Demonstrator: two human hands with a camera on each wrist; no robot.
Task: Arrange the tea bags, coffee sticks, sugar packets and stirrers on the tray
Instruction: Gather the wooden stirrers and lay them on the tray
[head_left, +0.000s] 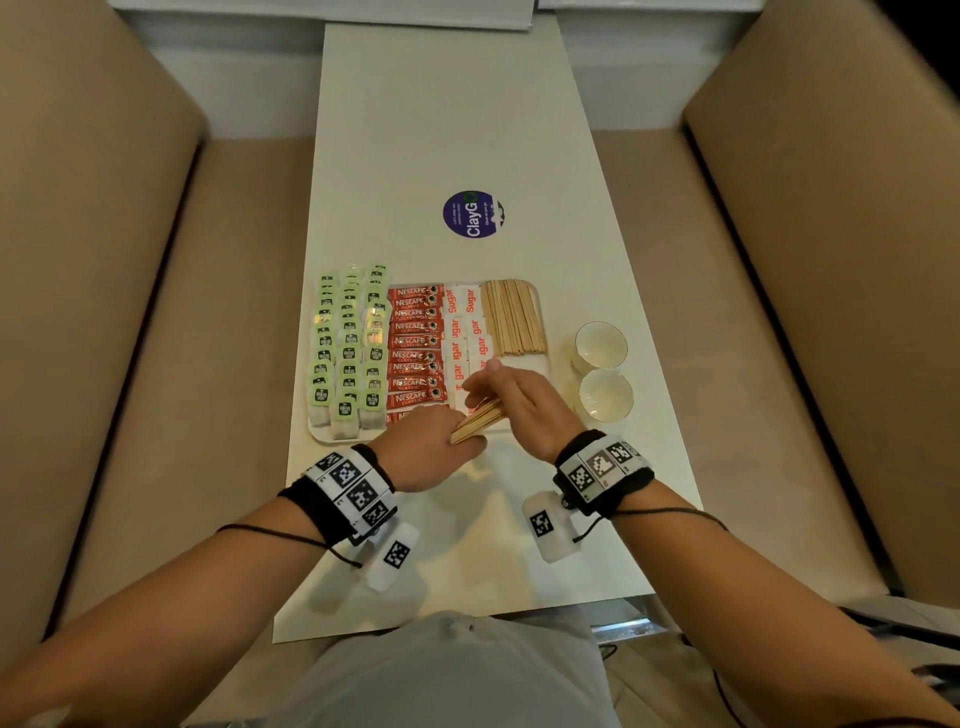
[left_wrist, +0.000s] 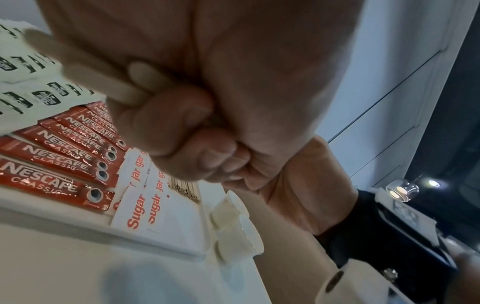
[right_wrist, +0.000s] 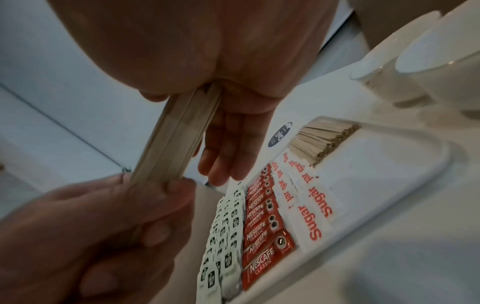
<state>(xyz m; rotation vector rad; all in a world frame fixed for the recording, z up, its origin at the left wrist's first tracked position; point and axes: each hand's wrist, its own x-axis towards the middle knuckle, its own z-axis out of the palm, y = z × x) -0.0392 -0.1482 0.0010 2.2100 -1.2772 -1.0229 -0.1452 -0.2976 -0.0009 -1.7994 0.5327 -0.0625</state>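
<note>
Hands meet over the near edge of the tray (head_left: 540, 306), both gripping one small bundle of stirrers (head_left: 478, 422). The left hand (head_left: 423, 451) has its fingers curled tight round the bundle's near end, just off the tray's near rim. The right hand (head_left: 511, 402) pinches the far end between thumb and fingers above the tray's near right part; in the right wrist view its fingers (right_wrist: 228, 144) hang fairly straight alongside the sticks. The bundle lies slanted, clear of the tray floor.

On the tray itself, four groups run in columns from near to far. At its left side stand three rows of green-tagged tea bags (head_left: 349, 348). Next, towards the middle, lie the red coffee sticks (head_left: 415, 343), stacked crosswise. Right of those lie the white sugar packets (head_left: 462, 332) with red lettering. At the tray's far right corner rests a larger pile of stirrers (head_left: 514, 318), laid lengthwise.

Just right of the tray, on the white table (head_left: 452, 130), stand two white cups (head_left: 602, 369), one behind the other. Beyond the tray's far edge, a round purple sticker (head_left: 470, 214) lies on the tabletop.
</note>
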